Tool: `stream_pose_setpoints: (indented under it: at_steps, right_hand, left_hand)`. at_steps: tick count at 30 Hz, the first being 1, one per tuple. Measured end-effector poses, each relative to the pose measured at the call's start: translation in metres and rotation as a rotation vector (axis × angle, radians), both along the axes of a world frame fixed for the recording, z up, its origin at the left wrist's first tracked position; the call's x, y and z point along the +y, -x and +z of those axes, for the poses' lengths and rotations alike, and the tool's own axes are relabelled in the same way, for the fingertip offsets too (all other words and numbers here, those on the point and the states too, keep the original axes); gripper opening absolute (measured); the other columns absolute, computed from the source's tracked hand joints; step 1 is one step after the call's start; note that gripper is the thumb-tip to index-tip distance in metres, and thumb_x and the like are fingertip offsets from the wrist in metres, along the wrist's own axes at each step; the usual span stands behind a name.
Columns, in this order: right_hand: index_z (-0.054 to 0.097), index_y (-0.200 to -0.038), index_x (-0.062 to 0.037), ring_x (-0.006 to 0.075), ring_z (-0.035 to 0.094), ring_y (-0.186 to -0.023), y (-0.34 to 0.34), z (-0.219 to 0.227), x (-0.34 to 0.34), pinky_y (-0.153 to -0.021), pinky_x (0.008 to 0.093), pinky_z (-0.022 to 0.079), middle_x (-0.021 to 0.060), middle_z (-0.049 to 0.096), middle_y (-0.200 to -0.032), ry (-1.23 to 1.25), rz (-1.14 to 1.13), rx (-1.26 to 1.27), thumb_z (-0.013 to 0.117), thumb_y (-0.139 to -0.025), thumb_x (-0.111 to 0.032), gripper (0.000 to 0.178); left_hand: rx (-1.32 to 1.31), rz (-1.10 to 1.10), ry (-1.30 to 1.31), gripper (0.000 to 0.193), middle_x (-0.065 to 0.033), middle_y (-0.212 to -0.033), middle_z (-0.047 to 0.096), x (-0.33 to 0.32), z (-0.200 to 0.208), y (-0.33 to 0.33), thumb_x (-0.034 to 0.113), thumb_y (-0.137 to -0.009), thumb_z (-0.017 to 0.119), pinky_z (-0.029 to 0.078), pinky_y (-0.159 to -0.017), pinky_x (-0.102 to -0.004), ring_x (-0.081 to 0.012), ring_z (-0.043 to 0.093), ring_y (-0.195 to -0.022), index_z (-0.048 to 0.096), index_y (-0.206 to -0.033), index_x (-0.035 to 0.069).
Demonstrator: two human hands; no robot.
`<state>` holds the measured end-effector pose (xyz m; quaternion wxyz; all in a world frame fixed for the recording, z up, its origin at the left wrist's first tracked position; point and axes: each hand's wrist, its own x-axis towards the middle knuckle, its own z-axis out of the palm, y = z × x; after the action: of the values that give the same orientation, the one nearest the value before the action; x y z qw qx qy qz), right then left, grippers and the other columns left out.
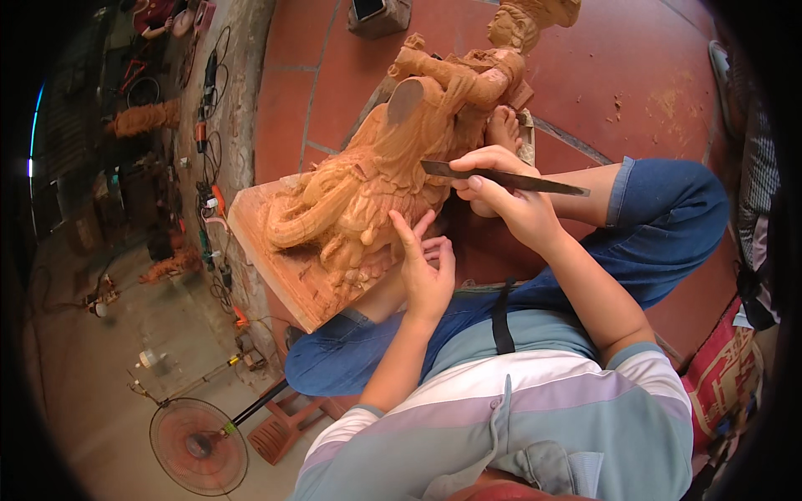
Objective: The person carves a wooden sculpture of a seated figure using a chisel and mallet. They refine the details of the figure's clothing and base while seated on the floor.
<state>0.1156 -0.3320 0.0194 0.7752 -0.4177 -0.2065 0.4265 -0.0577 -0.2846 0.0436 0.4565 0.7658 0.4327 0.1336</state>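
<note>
Red-tiled floor [601, 79], close-in handwork seen!

Up close, a flat metal tool [551, 184] was clamped in the right hand [511, 200]! The left hand [426, 280] was held, fingers parted, at the side of the carved wooden figure [418, 150], which was stretched out just beyond both hands. Farther off, a round fan [199, 445] was glimpsed, lower left.
</note>
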Motion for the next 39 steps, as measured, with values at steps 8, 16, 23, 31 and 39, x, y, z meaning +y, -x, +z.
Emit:
stream_pose_setpoints:
  at_steps: [8, 16, 23, 31, 39]
  right_hand:
    - [0.062, -0.103, 0.0019, 0.0128, 0.063, -0.083, 0.016, 0.01, 0.02, -0.07, 0.0239, 0.053, 0.0064, 0.065, -0.091, 0.001, 0.352, 0.198, 0.068, -0.085, -0.009, 0.022]
    - [0.059, -0.096, 0.0023, 0.012, 0.064, -0.076, 0.019, 0.011, 0.023, -0.066, 0.0235, 0.053, 0.0089, 0.065, -0.087, -0.011, 0.114, 0.073, 0.065, -0.085, -0.001, 0.013]
    - [0.059, -0.094, 0.0002, 0.0099, 0.063, -0.077, 0.004, 0.001, 0.014, -0.068, 0.0208, 0.052, 0.0062, 0.065, -0.085, 0.055, -0.094, 0.093, 0.064, -0.085, -0.002, 0.01]
    - [0.07, -0.098, -0.0037, 0.0138, 0.06, -0.084, -0.002, 0.013, -0.003, -0.073, 0.0239, 0.05, 0.0087, 0.061, -0.099, 0.035, -0.101, -0.475, 0.059, -0.083, 0.004, 0.02]
    - [0.069, -0.084, -0.0071, 0.0192, 0.065, -0.078, 0.0, 0.015, 0.014, -0.069, 0.0271, 0.051, 0.0086, 0.066, -0.085, 0.035, -0.378, -0.624, 0.066, -0.08, 0.0, 0.008]
  left_hand:
    - [-0.049, -0.069, -0.135, 0.089, -0.0199, -0.126, 0.054, -0.008, -0.006, -0.014, -0.002, -0.088, 0.052, 0.051, -0.075, -0.0271, -0.0179, 0.064, -0.086, -0.013, -0.148, 0.01]
    - [-0.09, -0.183, -0.238, 0.088, -0.0187, -0.124, 0.057, 0.002, -0.011, -0.018, -0.004, -0.087, 0.053, 0.05, -0.073, -0.0274, -0.0165, 0.062, -0.085, -0.008, -0.149, 0.008]
    - [-0.11, -0.315, -0.138, 0.085, -0.0155, -0.105, 0.067, 0.016, -0.002, -0.048, -0.005, -0.085, 0.055, 0.052, -0.073, -0.0289, -0.0171, 0.066, -0.083, 0.007, -0.151, 0.017]
    - [-0.29, -0.309, -0.092, 0.092, -0.0159, -0.121, 0.055, -0.002, -0.026, -0.045, -0.006, -0.085, 0.055, 0.05, -0.078, -0.0281, -0.018, 0.06, -0.095, -0.009, -0.149, 0.012]
    - [-0.155, -0.301, -0.095, 0.084, -0.0088, -0.103, 0.064, 0.008, -0.015, -0.059, 0.0, -0.088, 0.057, 0.05, -0.069, -0.0243, -0.0126, 0.064, -0.081, 0.0, -0.15, 0.007]
